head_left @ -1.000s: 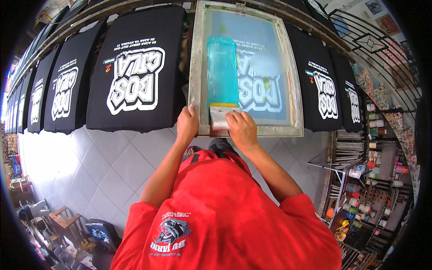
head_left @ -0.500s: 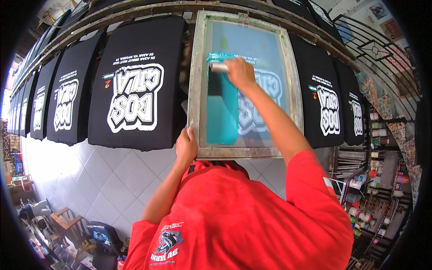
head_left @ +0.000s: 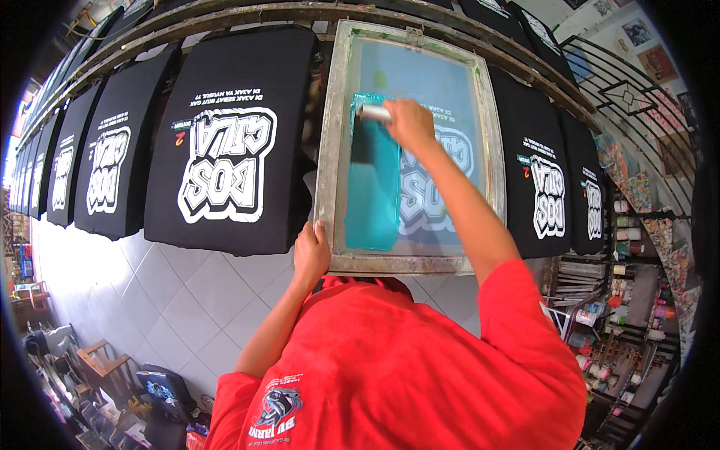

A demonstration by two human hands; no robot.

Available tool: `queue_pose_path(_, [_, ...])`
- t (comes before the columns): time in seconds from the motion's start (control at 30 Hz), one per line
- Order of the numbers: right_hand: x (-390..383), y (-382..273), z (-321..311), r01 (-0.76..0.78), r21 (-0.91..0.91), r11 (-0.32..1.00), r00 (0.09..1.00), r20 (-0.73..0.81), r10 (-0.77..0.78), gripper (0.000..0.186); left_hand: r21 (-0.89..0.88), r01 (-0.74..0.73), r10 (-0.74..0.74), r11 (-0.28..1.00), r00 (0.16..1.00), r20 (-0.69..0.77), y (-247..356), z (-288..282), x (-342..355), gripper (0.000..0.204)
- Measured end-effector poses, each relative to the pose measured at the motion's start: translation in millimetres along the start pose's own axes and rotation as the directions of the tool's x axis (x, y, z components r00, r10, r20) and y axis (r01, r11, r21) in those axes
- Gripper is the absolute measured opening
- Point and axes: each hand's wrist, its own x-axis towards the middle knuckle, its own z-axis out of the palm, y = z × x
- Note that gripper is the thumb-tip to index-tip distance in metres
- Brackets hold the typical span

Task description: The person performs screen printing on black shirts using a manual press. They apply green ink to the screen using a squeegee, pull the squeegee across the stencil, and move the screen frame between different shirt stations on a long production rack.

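Observation:
My right hand (head_left: 412, 126) is closed around the pale handle of a squeegee (head_left: 376, 113), near the far left of a printing screen's mesh. Below the squeegee, a band of turquoise ink (head_left: 373, 206) runs toward me along the mesh's left side. The wooden screen frame (head_left: 333, 150) lies over a black shirt whose white print (head_left: 435, 180) shows dimly through the mesh. At the frame's near left corner, my left hand (head_left: 310, 250) grips the edge, its thumb up along the side. The squeegee's blade is mostly hidden by its handle and my hand.
Black printed shirts (head_left: 225, 82) on boards line both sides of the screen, along metal rails (head_left: 247, 16). Shelves with jars (head_left: 630, 232) stand at the right. A wooden chair (head_left: 105, 360) and clutter sit on the tiled floor (head_left: 191, 300) at lower left.
The whole view has shifted slightly. Over the ink, the squeegee stays near the mesh's far left, perhaps a little farther away from me. Both hands keep their grips.

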Motion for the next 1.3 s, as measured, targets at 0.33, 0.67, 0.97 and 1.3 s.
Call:
queue_pose_path(0.33, [2, 5, 14, 0.025, -0.041, 0.999, 0.99, -0.138, -0.031, 0.005, 0.018, 0.035, -0.036, 0.999, 0.998, 0.046, 9, -6, -2, 0.037])
queue_pose_path(0.67, [-79, -33, 17, 0.078, 0.018, 0.997, 0.976, -0.205, -0.072, 0.012, -0.021, 0.035, -0.034, 0.999, 0.999, 0.014, 4, -2, -2, 0.037])
queue_pose_path(0.97, [42, 16, -26, 0.023, -0.031, 0.999, 0.985, 0.169, -0.018, 0.015, -0.008, 0.012, -0.012, 1.0, 1.0, 0.012, 2, -1, -1, 0.037])
queue_pose_path(1.3, [-40, -36, -26, -0.019, -0.027, 0.999, 0.999, -0.046, 0.018, 0.008, -0.01, 0.036, -0.036, 0.999, 0.999, -0.004, 5, -5, -3, 0.039])
